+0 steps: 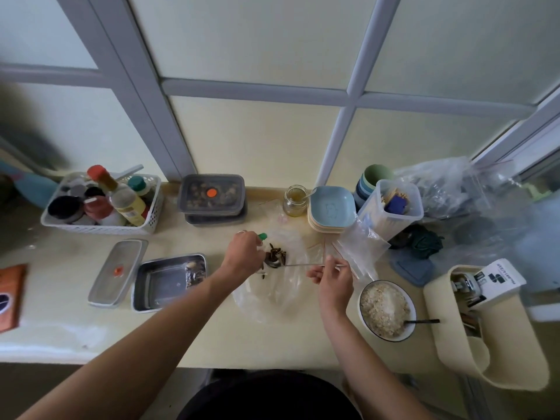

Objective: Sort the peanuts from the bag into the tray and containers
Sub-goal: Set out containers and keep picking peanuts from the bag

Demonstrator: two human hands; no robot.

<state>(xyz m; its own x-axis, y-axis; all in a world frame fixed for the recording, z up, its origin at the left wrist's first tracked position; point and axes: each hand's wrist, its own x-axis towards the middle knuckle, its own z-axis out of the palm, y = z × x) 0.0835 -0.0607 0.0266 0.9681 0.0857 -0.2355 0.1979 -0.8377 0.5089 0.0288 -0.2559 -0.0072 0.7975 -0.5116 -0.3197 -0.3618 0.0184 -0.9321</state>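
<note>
A clear plastic bag (272,295) lies flat on the counter with a small heap of dark brown pieces (276,254) on it. My right hand (333,278) pinches the handle of a metal spoon (274,263) whose bowl rests at the heap. My left hand (242,256) hovers at the heap's left side, fingers curled down toward the pieces; what it holds is hidden. A green item (262,236) shows just past its fingers. The open steel tray (169,281) to the left holds a few pieces at its right end.
The tray's steel lid (116,272) lies left of it. Two stacked lidded containers (212,195) stand behind, a white basket of bottles (103,201) at far left. A bowl of grains (386,310) with a spoon, blue dishes (331,209), a jar (295,200) and bags crowd the right.
</note>
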